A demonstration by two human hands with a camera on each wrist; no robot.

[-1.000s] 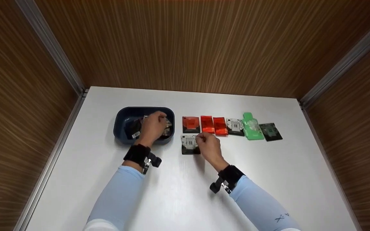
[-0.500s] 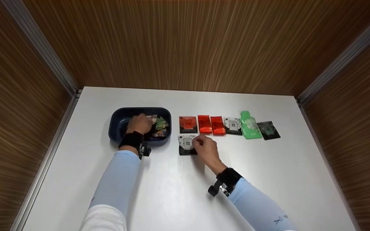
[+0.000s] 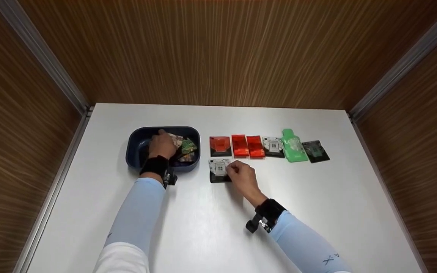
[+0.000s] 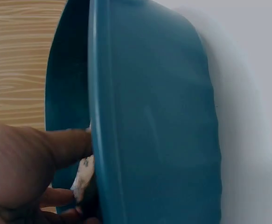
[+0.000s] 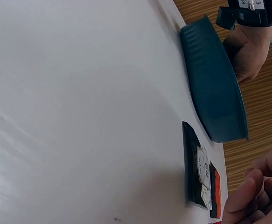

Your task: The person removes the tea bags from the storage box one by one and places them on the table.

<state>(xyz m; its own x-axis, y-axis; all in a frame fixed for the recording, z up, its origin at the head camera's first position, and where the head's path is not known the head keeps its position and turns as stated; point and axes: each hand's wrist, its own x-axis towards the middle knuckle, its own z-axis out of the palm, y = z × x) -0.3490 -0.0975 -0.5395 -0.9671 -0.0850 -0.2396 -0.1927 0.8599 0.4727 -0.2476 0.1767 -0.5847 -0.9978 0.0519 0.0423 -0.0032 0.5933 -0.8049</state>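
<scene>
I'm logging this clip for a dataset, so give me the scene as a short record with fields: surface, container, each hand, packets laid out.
surface: white table
container: dark blue tub on the table's left part, with packets inside
left hand: left hand reaches into the tub among the packets; grasp not clear
right hand: right hand rests at the edge of a black-and-white packet lying flat in front of the row
packets laid out: row of six to the right of the tub, including red packets and a green pouch

Bin (image 3: pixel 137 151) at left of table (image 3: pixel 203 227); packets to its right.
Six packets (image 3: pixel 269 146) form a row; one packet (image 3: pixel 218 170) lies in front of the row's left end.
</scene>
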